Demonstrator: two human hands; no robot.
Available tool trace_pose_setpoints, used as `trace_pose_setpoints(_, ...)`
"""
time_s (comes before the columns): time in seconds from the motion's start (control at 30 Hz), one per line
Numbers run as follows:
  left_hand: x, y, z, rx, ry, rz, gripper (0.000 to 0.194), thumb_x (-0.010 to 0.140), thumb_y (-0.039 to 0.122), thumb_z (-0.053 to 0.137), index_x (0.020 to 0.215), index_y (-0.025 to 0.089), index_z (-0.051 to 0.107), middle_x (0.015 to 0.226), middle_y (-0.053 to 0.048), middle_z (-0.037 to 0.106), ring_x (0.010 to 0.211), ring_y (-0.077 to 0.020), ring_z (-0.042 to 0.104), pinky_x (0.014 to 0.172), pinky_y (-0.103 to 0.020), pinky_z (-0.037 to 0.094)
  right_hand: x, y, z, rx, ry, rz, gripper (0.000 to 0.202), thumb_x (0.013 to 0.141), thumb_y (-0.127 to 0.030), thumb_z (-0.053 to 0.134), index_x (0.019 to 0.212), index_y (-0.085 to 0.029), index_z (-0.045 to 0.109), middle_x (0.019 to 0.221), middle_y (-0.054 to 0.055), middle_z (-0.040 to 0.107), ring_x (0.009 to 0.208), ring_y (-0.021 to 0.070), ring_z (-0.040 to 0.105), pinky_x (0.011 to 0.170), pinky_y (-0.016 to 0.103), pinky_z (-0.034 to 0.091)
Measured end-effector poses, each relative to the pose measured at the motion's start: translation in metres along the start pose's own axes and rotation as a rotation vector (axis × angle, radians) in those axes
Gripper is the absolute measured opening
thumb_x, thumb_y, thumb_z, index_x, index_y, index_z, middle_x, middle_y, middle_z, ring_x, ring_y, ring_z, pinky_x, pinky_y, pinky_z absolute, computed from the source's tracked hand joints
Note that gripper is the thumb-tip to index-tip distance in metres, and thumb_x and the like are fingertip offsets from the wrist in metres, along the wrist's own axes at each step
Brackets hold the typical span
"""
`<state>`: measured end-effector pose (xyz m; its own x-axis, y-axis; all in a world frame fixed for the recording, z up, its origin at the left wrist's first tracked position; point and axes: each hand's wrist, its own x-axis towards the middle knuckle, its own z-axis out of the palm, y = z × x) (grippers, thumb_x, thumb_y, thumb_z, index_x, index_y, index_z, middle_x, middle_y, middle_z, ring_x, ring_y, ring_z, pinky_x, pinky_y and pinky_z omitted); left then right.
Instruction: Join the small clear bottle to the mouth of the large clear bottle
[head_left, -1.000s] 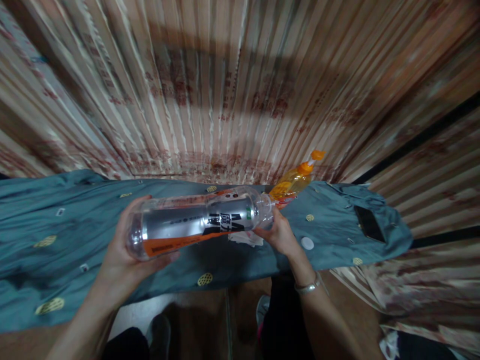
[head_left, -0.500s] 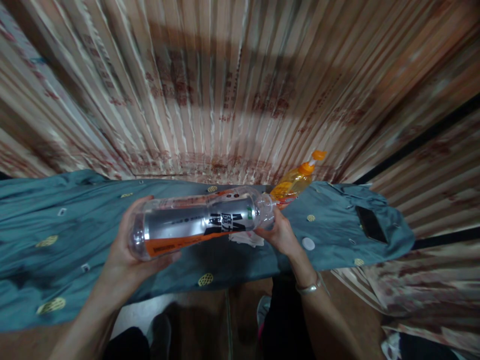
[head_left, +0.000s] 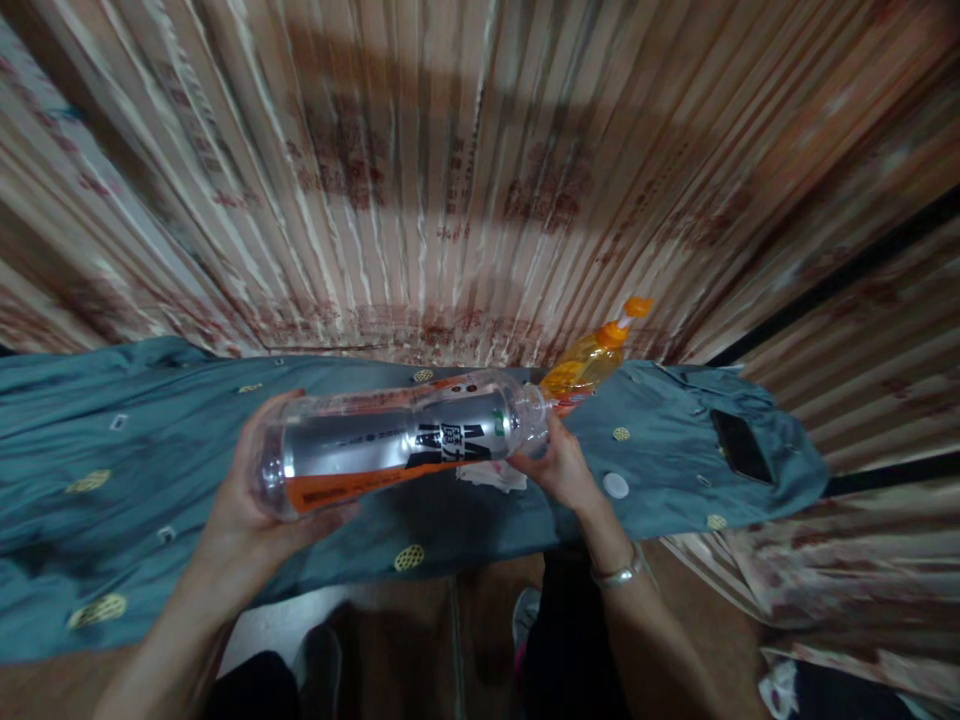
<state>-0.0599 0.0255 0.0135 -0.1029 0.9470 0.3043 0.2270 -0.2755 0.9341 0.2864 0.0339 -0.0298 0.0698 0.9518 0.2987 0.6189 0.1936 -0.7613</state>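
A large clear plastic bottle (head_left: 390,440) with a silver and orange label lies nearly level in the air above the cloth, its mouth end to the right. My left hand (head_left: 259,500) is wrapped round its base. At the neck end, my right hand (head_left: 559,465) closes on the clear plastic there; its fingertips are partly hidden. Just behind that hand stands a pump bottle (head_left: 581,372) of yellow liquid with an orange pump head, its lower part hidden. A white round cap (head_left: 616,486) lies to the right of my right hand.
Teal cloth (head_left: 135,520) with yellow pineapple prints covers the narrow surface. A dark phone (head_left: 741,446) lies at its right end. A crumpled whitish piece (head_left: 491,476) lies below the bottle. Patterned curtains (head_left: 420,200) hang behind and at the right.
The large bottle and both hands have hardly moved. The whole view has shifted very slightly.
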Motion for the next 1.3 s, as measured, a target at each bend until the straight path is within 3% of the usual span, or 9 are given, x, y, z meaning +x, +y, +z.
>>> trace_pose_setpoints(0.3, -0.0002, -0.002, 0.0029, 0.006, 0.01, 0.042, 0.109, 0.044, 0.038, 0.1, 0.144, 0.032, 0.058, 0.134, -0.005, 0.069, 0.122, -0.0302, 0.068, 0.104, -0.042, 0.057, -0.0013, 0.0017, 0.0001, -0.015, 0.02, -0.001, 0.082, 0.073, -0.035, 0.084, 0.148, -0.025, 0.052, 0.139, 0.011, 0.072, 0.124, 0.0317, 0.071, 0.107, 0.048, 0.057)
trace_pose_setpoints(0.83, 0.0002, 0.0071, 0.003, 0.016, 0.031, 0.083, 0.11, 0.043, 0.043, 0.101, 0.144, 0.031, 0.06, 0.124, -0.004, 0.071, 0.108, -0.0264, 0.073, 0.087, -0.035, 0.064, -0.0012, 0.0022, 0.0012, -0.028, 0.021, -0.006, 0.076, 0.074, -0.037, 0.082, 0.143, -0.023, 0.055, 0.136, 0.012, 0.072, 0.123, 0.0327, 0.072, 0.106, 0.049, 0.058)
trace_pose_setpoints(1.3, -0.001, 0.0064, 0.001, 0.032, 0.031, 0.109, 0.112, 0.043, 0.044, 0.101, 0.146, 0.031, 0.059, 0.128, -0.005, 0.07, 0.112, -0.0269, 0.072, 0.09, -0.037, 0.063, -0.0008, -0.0009, 0.0001, -0.032, -0.001, 0.021, 0.084, 0.074, -0.038, 0.083, 0.15, -0.023, 0.049, 0.139, 0.013, 0.071, 0.123, 0.0327, 0.072, 0.105, 0.049, 0.058)
